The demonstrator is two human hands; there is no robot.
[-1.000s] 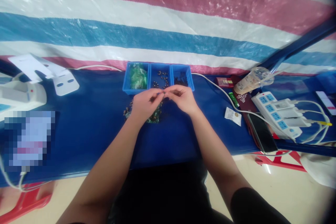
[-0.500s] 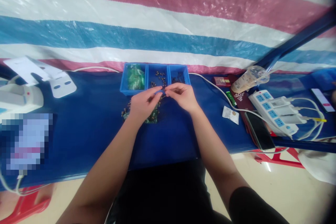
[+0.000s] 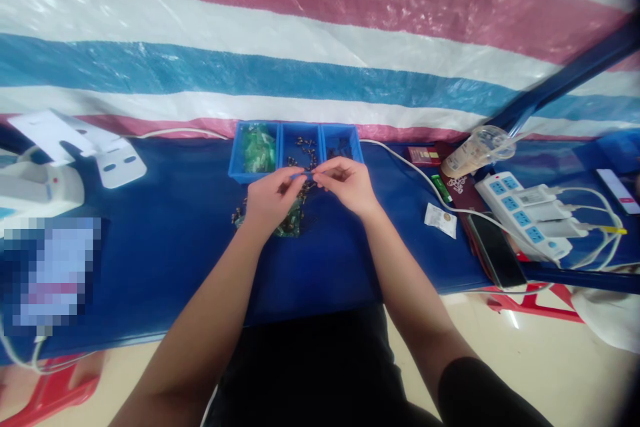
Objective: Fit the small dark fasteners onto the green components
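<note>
My left hand (image 3: 274, 199) and my right hand (image 3: 346, 183) meet fingertip to fingertip over the blue table, just in front of a row of blue bins. Both are closed in a pinch around something too small to make out. Beneath and beside my left hand lies a green plastic bag (image 3: 289, 225) with small brass-and-dark metal parts. The left bin (image 3: 233, 163) holds green plastic packets (image 3: 259, 148). Small brass-coloured parts (image 3: 306, 144) lie in the middle bin, and dark small pieces (image 3: 340, 145) in the right one.
On the right are a power strip (image 3: 520, 213) with plugs, a plastic cup (image 3: 465, 157), a black phone (image 3: 497, 250), a white sachet (image 3: 440, 220) and a white cable (image 3: 417, 170). A white stand (image 3: 117, 163) and a blurred-out phone (image 3: 57, 273) lie left. A striped sheet (image 3: 300, 33) hangs behind.
My hands stay pinched together in nearly the same place, with only a slight shift of the fingers. The bins and the other things have not visibly moved.
</note>
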